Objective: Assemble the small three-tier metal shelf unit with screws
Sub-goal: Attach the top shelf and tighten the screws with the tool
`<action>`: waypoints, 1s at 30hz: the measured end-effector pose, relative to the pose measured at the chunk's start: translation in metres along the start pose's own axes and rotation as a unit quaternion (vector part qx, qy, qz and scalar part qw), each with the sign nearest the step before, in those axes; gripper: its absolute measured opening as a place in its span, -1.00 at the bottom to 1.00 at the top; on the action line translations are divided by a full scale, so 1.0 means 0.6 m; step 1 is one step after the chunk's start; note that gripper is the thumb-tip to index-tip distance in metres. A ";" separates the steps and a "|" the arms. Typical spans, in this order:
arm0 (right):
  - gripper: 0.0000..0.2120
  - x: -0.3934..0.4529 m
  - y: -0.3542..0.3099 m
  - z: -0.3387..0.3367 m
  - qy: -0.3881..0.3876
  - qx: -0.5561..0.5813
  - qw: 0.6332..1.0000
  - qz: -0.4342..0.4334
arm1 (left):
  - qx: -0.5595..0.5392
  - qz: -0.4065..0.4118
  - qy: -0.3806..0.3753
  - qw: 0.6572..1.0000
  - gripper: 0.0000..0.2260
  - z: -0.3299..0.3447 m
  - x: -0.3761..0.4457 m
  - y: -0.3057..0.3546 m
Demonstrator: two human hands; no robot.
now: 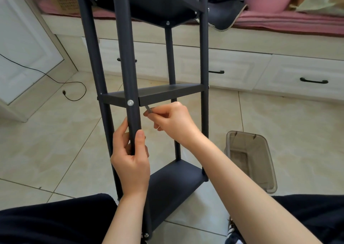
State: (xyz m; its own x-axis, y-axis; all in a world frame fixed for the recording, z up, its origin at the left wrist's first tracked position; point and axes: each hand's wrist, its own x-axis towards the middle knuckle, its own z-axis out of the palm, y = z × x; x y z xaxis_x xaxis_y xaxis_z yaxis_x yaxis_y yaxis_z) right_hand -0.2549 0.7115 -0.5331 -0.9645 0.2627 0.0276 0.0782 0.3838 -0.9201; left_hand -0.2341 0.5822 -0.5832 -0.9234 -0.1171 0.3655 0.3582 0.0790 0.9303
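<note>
Left hand [130,161] gripped the nearest post [128,76] of the dark shelf unit [154,94] low in the middle of the frame, thumb on the right of the post and fingers curled round its left side. Just above and to the right, the right hand [173,120] pinched a thin metal tool [148,108], its tip reaching up under the front edge of the middle shelf [167,92]. A silver screw head [130,102] sat on the post where that shelf met it, just left of the tool's tip. The unit stood upright on the tiled floor [55,150] between the person's dark-clothed knees, with its bottom shelf [173,184] at lower centre and its top shelf [149,3] at the upper edge of the frame. A clear plastic box [249,160] stood on the floor at the right, apart from the unit. A black cable [55,79] trailed over the tiles at the left, and white drawers [279,72] ran across the back under a pink cushion [279,18].
</note>
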 end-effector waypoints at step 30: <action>-0.75 0.030 0.061 0.077 0.289 -0.011 0.936 -0.200 | -0.002 0.028 -0.040 0.999 -0.67 0.019 -0.010 -0.007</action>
State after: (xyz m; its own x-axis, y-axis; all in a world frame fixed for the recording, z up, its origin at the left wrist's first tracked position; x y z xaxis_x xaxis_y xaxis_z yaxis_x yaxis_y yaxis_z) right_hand -0.2810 0.6891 -0.5843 -0.6208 0.5269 0.5805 -0.2484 0.5702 -0.7831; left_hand -0.2314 0.5939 -0.5897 -0.9100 -0.0327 0.4132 0.4098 0.0798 0.9087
